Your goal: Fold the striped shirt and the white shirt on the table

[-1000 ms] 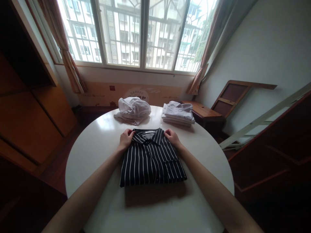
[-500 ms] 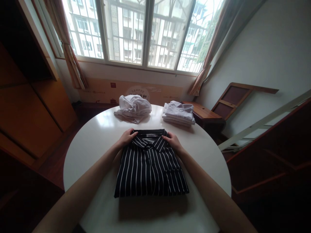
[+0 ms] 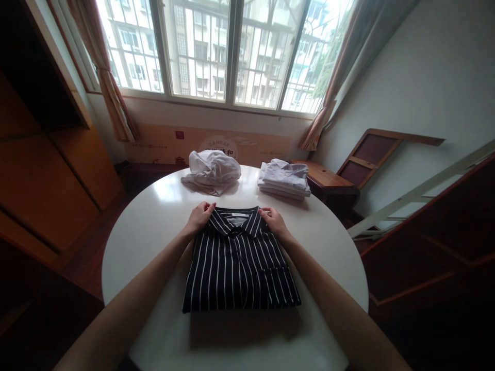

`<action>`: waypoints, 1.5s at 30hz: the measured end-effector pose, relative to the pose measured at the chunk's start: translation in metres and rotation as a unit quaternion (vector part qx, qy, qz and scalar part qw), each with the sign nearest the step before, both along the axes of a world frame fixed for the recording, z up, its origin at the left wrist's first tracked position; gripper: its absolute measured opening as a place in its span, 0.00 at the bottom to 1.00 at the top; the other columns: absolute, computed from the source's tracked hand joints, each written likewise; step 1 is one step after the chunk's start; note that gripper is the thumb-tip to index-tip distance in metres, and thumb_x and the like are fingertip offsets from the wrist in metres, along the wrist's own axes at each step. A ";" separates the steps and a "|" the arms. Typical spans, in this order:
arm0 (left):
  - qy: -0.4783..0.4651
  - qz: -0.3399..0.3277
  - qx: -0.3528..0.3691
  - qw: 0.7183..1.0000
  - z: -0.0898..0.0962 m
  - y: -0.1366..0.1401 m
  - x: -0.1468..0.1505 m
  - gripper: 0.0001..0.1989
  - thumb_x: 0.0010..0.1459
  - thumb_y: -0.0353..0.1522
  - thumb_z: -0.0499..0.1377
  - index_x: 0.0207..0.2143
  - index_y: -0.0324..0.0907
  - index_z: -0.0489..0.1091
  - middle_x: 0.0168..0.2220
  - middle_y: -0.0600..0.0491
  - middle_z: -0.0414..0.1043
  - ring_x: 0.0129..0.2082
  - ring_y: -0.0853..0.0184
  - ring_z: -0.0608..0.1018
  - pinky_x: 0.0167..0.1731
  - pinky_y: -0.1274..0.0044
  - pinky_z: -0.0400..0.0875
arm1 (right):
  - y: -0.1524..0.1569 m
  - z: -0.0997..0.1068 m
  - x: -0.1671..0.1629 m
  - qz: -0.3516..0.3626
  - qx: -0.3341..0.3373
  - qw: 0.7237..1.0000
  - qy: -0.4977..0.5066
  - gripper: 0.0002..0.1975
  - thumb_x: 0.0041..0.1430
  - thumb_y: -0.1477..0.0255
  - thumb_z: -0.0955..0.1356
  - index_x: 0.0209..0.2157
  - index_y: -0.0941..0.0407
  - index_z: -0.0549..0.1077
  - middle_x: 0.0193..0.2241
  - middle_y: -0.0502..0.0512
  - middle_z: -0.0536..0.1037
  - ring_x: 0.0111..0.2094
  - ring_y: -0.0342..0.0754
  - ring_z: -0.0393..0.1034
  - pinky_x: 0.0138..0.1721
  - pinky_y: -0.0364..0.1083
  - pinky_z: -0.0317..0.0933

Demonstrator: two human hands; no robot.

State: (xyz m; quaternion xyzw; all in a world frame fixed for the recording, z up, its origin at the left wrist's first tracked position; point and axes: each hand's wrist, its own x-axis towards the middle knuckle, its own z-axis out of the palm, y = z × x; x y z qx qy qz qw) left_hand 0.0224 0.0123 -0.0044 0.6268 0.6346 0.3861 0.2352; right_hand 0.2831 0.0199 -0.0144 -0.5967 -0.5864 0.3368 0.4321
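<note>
In front of me on the round white table [image 3: 135, 257] lies a folded black shirt with white stripes [image 3: 228, 273], its collar towards the window and a chest pocket at its right. My left hand [image 3: 200, 215] pinches the left side of the collar between thumb and fingers. At the collar's right side, my right hand [image 3: 273, 220] is closed on the fabric in the same way. Inside the neck opening a pale label shows. The undersides of both hands are hidden.
Beyond the shirt lies a crumpled white cloth [image 3: 213, 171]. To its right sits a stack of folded white shirts [image 3: 284, 179]. A wooden chair [image 3: 328, 175] stands past the table's far right edge, and orange-brown cabinets [image 3: 83, 170] are at left.
The back of the collar has been lowered and now lies flatter, with the neck opening and label showing more. Both hands stay at the collar's sides, having shifted only slightly.
</note>
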 end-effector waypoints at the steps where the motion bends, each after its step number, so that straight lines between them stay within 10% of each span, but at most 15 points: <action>1: 0.001 -0.002 -0.009 1.000 0.001 0.000 -0.002 0.17 0.52 0.44 0.47 0.27 0.41 0.66 0.29 0.49 0.72 0.32 0.62 0.73 0.33 0.74 0.64 | 0.000 0.001 0.001 -0.008 0.003 1.000 -0.029 0.11 0.52 0.65 0.66 0.34 0.58 0.70 0.31 0.57 0.77 0.34 0.49 0.72 0.38 0.47 0.64; 9: 0.028 -0.115 -0.089 0.989 0.000 0.005 -0.015 0.17 0.46 0.45 0.55 0.26 0.39 0.69 0.27 0.50 0.72 0.30 0.61 0.73 0.30 0.75 0.64 | -0.004 0.004 0.003 -0.036 0.029 0.982 -0.185 0.05 0.50 0.71 0.67 0.28 0.58 0.71 0.28 0.55 0.76 0.31 0.48 0.70 0.35 0.46 0.62; 16: 0.124 -0.015 0.054 0.991 -0.004 -0.005 0.000 0.09 0.53 0.38 0.53 0.30 0.41 0.66 0.32 0.49 0.71 0.33 0.63 0.73 0.34 0.73 0.65 | -0.007 0.008 0.003 -0.060 0.115 0.977 -0.168 0.09 0.51 0.67 0.65 0.32 0.59 0.70 0.33 0.58 0.73 0.33 0.48 0.68 0.37 0.47 0.61; 21: 0.092 -0.053 0.195 0.975 0.019 -0.019 0.016 0.06 0.55 0.33 0.52 0.30 0.41 0.66 0.31 0.50 0.70 0.32 0.66 0.72 0.35 0.74 0.65 | -0.024 0.031 -0.010 0.079 0.224 0.963 -0.128 0.08 0.56 0.68 0.63 0.33 0.56 0.72 0.35 0.56 0.75 0.38 0.49 0.68 0.43 0.49 0.59; 28: 0.153 -0.275 0.122 0.941 0.047 -0.057 0.042 0.10 0.54 0.35 0.54 0.24 0.40 0.67 0.22 0.56 0.68 0.22 0.71 0.67 0.23 0.79 0.60 | -0.040 0.027 -0.031 0.259 0.240 0.909 -0.221 0.04 0.52 0.69 0.68 0.30 0.55 0.74 0.30 0.53 0.75 0.36 0.48 0.67 0.42 0.49 0.58; 35: 0.139 -0.252 0.128 0.949 0.023 -0.043 0.040 0.09 0.57 0.30 0.51 0.37 0.42 0.70 0.39 0.49 0.72 0.42 0.63 0.71 0.44 0.70 0.64 | -0.042 0.023 -0.036 0.241 0.232 0.911 -0.241 0.03 0.52 0.76 0.66 0.26 0.57 0.72 0.27 0.52 0.75 0.32 0.46 0.66 0.39 0.47 0.58; 45: 0.164 -0.298 0.109 0.934 0.010 -0.035 0.038 0.07 0.52 0.25 0.54 0.32 0.41 0.70 0.37 0.49 0.71 0.41 0.64 0.71 0.45 0.69 0.64 | -0.044 0.015 -0.043 0.231 0.210 0.918 -0.244 0.04 0.53 0.75 0.64 0.25 0.56 0.67 0.25 0.51 0.70 0.29 0.45 0.63 0.33 0.44 0.58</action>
